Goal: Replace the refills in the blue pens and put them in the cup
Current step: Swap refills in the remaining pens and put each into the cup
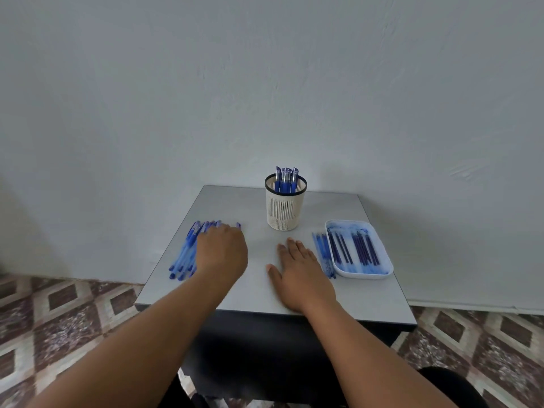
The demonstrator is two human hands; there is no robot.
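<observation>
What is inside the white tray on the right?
The tray holds dark blue refills lying lengthwise, in two loose groups. The tray floor beneath them is covered, and the blur prevents an exact count.

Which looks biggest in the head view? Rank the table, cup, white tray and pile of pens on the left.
1. table
2 and 3. pile of pens, partly under the left hand, and white tray: too alike
4. cup, though farther off

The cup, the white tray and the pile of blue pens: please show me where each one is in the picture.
cup [285, 212]: head view, on its slatted front wall.
white tray [365, 275]: head view, on its near rim.
pile of blue pens [185, 254]: head view, on a pen barrel left of the left hand [222, 250].
</observation>
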